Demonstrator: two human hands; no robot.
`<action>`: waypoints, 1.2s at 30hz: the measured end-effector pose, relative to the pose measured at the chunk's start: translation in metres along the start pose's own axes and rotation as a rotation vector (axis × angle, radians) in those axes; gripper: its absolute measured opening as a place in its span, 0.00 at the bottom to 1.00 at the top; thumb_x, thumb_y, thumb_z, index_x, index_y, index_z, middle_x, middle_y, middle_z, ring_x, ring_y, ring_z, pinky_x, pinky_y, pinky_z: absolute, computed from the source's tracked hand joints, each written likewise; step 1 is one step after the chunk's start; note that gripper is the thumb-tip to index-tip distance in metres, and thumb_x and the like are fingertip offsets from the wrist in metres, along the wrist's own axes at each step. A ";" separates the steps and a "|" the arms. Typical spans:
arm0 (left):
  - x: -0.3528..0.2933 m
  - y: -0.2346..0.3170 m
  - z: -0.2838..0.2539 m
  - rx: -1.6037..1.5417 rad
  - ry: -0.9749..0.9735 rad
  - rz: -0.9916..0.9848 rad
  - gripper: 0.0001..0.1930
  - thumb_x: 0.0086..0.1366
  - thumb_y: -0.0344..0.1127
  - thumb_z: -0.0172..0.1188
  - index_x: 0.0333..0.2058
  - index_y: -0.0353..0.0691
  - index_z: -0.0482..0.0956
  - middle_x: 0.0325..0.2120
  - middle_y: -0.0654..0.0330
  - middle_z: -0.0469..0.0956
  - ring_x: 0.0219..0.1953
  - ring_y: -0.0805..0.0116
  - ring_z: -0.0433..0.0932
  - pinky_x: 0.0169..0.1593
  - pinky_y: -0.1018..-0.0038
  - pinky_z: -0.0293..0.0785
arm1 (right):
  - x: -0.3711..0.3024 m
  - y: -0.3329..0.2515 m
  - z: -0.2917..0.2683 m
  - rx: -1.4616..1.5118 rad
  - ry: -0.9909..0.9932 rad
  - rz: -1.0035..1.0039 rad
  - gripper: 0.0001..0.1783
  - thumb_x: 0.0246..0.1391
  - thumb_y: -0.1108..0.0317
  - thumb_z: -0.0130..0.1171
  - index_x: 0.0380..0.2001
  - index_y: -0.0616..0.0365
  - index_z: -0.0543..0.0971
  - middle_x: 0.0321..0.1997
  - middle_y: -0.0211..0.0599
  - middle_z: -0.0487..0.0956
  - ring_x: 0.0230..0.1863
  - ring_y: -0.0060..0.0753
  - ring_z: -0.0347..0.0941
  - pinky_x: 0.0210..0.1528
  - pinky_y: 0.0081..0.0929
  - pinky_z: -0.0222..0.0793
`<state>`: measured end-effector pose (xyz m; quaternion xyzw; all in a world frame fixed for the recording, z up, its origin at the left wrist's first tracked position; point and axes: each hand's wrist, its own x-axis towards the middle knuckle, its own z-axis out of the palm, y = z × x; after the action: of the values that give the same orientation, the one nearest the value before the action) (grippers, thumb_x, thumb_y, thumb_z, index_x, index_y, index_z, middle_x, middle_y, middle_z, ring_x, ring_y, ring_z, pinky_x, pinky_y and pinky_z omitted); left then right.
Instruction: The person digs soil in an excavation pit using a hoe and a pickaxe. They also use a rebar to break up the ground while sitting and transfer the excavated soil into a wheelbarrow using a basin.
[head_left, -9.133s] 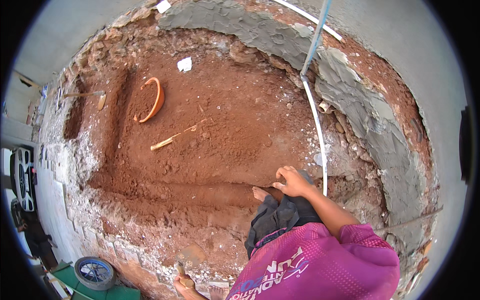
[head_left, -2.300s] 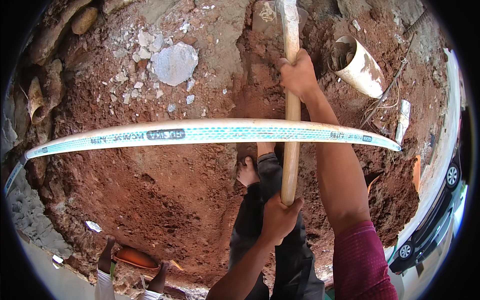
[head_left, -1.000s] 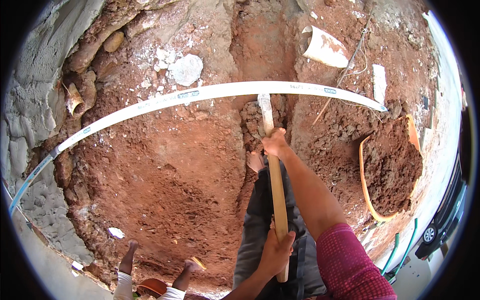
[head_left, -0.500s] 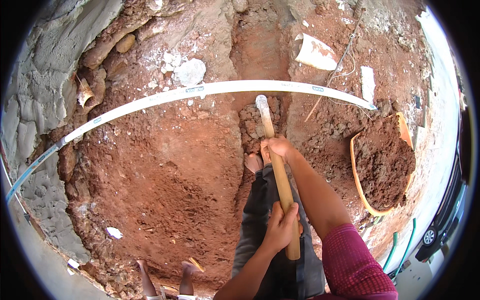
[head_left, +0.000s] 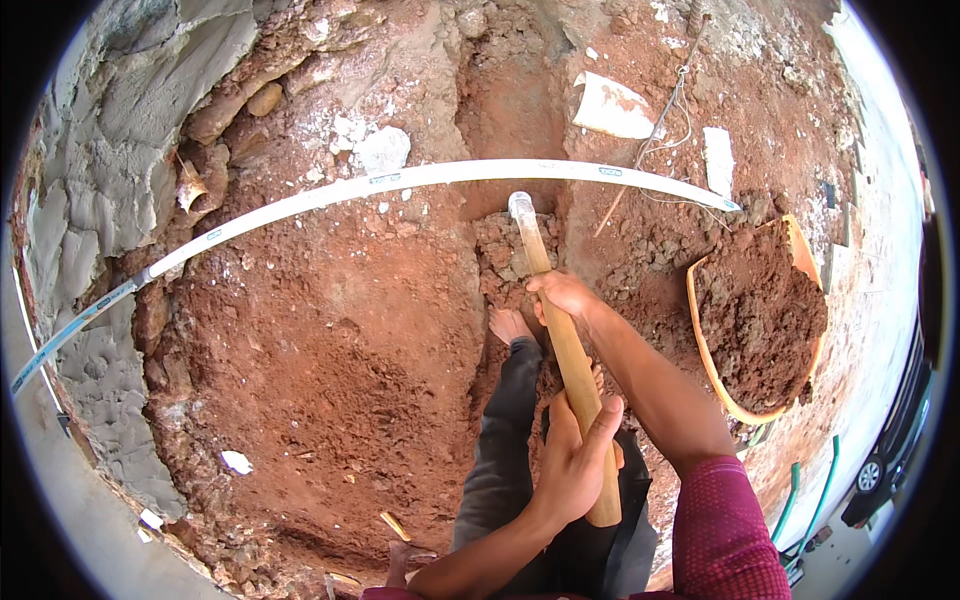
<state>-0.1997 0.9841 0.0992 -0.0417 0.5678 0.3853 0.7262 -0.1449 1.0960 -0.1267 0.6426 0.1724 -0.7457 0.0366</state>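
Your right hand (head_left: 562,292) and left hand (head_left: 572,472) both grip the long, pale wooden tool handle (head_left: 572,360) slanting over the red-earth trench (head_left: 512,115), where a careless swing could strike your bare foot (head_left: 509,325) or the curved white plastic pipe (head_left: 450,174).

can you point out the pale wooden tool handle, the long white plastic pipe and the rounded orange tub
Pale wooden tool handle (head_left: 573,355): head view, on the middle of its shaft.
Long white plastic pipe (head_left: 460,172): head view, midway along its arc.
Rounded orange tub (head_left: 803,251): head view, on its upper right wall.
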 end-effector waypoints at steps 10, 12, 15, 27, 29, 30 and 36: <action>-0.109 -0.002 0.049 -0.125 -0.399 -0.031 0.33 0.74 0.39 0.54 0.64 0.34 0.42 0.46 0.49 0.69 0.41 0.64 0.78 0.45 0.68 0.77 | -0.140 -0.002 -0.025 0.158 -0.058 -0.062 0.12 0.53 0.68 0.60 0.37 0.64 0.73 0.25 0.35 0.73 0.22 0.27 0.72 0.23 0.29 0.71; -0.133 0.004 0.062 -0.088 -0.469 -0.025 0.53 0.68 0.51 0.61 0.72 0.38 0.27 0.57 0.43 0.64 0.41 0.59 0.78 0.45 0.63 0.76 | -0.178 -0.004 -0.026 0.196 0.014 -0.061 0.15 0.52 0.66 0.61 0.39 0.64 0.73 0.26 0.35 0.73 0.23 0.26 0.72 0.23 0.29 0.72; -0.168 -0.014 0.065 -0.053 -0.595 -0.117 0.61 0.62 0.57 0.67 0.70 0.38 0.24 0.59 0.43 0.61 0.43 0.59 0.78 0.48 0.63 0.77 | -0.229 0.006 -0.048 0.284 0.005 -0.108 0.12 0.53 0.68 0.59 0.37 0.64 0.73 0.26 0.35 0.73 0.23 0.27 0.72 0.22 0.29 0.71; -0.216 0.009 0.117 0.304 -1.119 0.059 0.55 0.71 0.46 0.58 0.70 0.36 0.16 0.58 0.42 0.65 0.43 0.62 0.76 0.46 0.68 0.73 | -0.298 0.047 -0.130 0.698 -0.049 -0.109 0.05 0.52 0.73 0.55 0.29 0.64 0.72 0.23 0.39 0.71 0.19 0.30 0.72 0.18 0.29 0.68; -0.220 0.002 0.115 0.223 -1.053 0.140 0.54 0.72 0.43 0.57 0.70 0.36 0.16 0.59 0.42 0.64 0.46 0.62 0.75 0.47 0.67 0.73 | -0.299 0.043 -0.117 0.538 0.080 -0.139 0.05 0.52 0.72 0.55 0.29 0.63 0.73 0.24 0.37 0.72 0.20 0.29 0.72 0.17 0.30 0.68; -0.224 -0.019 0.105 0.213 -0.885 0.214 0.52 0.71 0.42 0.57 0.71 0.37 0.19 0.57 0.45 0.65 0.48 0.63 0.73 0.49 0.66 0.72 | -0.297 0.044 -0.107 0.460 0.135 -0.145 0.05 0.52 0.72 0.55 0.30 0.63 0.73 0.24 0.37 0.72 0.20 0.29 0.72 0.17 0.31 0.68; -0.231 -0.026 0.064 0.201 -0.557 0.172 0.47 0.69 0.50 0.56 0.71 0.35 0.34 0.46 0.48 0.71 0.34 0.67 0.75 0.37 0.70 0.74 | -0.276 0.051 -0.063 0.462 0.176 -0.147 0.17 0.50 0.72 0.58 0.42 0.66 0.68 0.25 0.40 0.72 0.21 0.32 0.71 0.20 0.35 0.70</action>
<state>-0.1468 0.8788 0.3100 0.1860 0.3838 0.3839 0.8190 -0.0237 1.0217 0.1233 0.6819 0.0460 -0.7072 -0.1807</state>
